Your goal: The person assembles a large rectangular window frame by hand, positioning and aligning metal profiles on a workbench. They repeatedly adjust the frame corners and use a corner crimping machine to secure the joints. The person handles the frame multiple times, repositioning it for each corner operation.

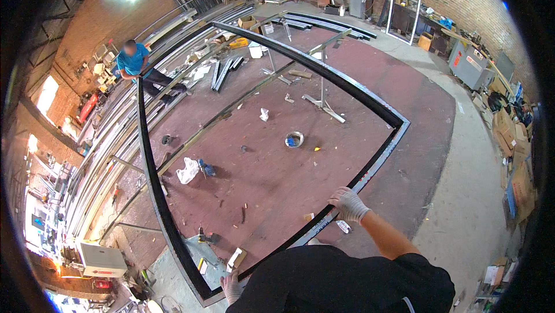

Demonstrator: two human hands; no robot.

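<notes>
A large rectangular metal frame (310,60), black on its inner sides with a pale outer edge, stretches out before me. My right hand (348,204), in a light knit glove, has its fingers curled over the near right rail. Close to the frame's near left corner, my left hand (231,287), also gloved, is closed on the same rail, partly hidden by my torso. A co-worker (133,58) in a blue shirt stands at the far left corner with hands at the frame. Just inside the rail by my left hand is a small whitish block (236,259).
Support bars (248,91) on stands run beneath the frame. On the reddish floor lie a cordless drill (206,235), a white plastic bag (188,171) and a round tub (293,139). Long metal profiles (110,150) are stacked at left; cardboard boxes (509,131) line the right wall.
</notes>
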